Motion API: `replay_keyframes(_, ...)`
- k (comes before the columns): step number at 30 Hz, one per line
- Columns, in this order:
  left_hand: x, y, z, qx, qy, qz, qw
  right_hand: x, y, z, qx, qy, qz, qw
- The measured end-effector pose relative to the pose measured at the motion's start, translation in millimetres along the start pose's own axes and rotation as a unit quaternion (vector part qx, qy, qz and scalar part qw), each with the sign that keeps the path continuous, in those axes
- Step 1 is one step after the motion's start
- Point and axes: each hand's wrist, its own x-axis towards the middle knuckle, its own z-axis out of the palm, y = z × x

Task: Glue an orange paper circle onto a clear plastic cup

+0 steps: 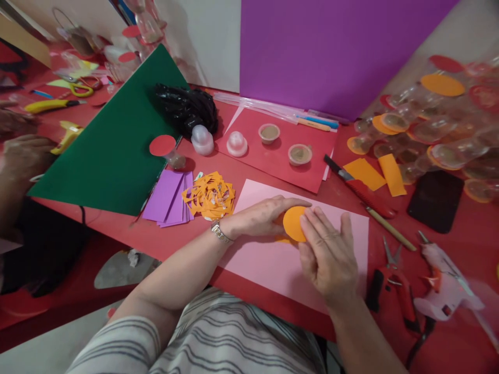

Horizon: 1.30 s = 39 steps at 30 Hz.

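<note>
Above a pink sheet (265, 259), an orange disc (294, 224) lies between my two hands. My left hand (265, 215) holds its far left edge, with the fingers behind or under it partly hidden. The fingertips of my right hand (327, 249) rest on the right side of the disc, and its thumb points down beside it. A bit of orange shows below the disc, under my left hand. Left of my left hand lies a pile of cut orange strips (212, 196), beside purple paper pieces (167, 195).
Plastic cups (300, 154) sit on a red sheet (273, 169). To the right lie a red-handled cutter (374, 200), pruning shears (399, 291), a glue gun (444, 280) and stacked bottle pieces (440, 130). A green board (113, 145) stands left; beyond it is another person's hand (27, 156).
</note>
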Motion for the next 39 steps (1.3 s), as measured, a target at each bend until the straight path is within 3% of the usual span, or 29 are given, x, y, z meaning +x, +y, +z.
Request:
replay_keyframes(3,1,-1,5.3,0.011,0.013,0.007,1.0,-3,3,0,0.001,0.027,0.011,1.0)
replay_keyframes(8,1,-4,11.7,0.007,0.025,0.024,0.999,-2,-3,1,-0.012,-0.017,-0.007,1.0)
replay_keyframes(17,-2,-15,5.6,0.019,-0.028,0.039,0.999,1,-9,3,-0.025,-0.039,-0.008,0.999)
replay_keyframes(25,-3,-2,2.5,0.024,0.0,0.027,0.999,0,-6,-3,0.023,0.024,-0.003,0.999)
replay_keyframes(31,2,0,4.1,0.048,0.018,0.023,0.998,2,-6,-3,0.023,0.017,-0.008,1.0)
replay_keyframes(39,-2,2,-14.8,0.024,-0.016,0.029,0.999,4,-9,1,-0.009,-0.012,0.003,1.0)
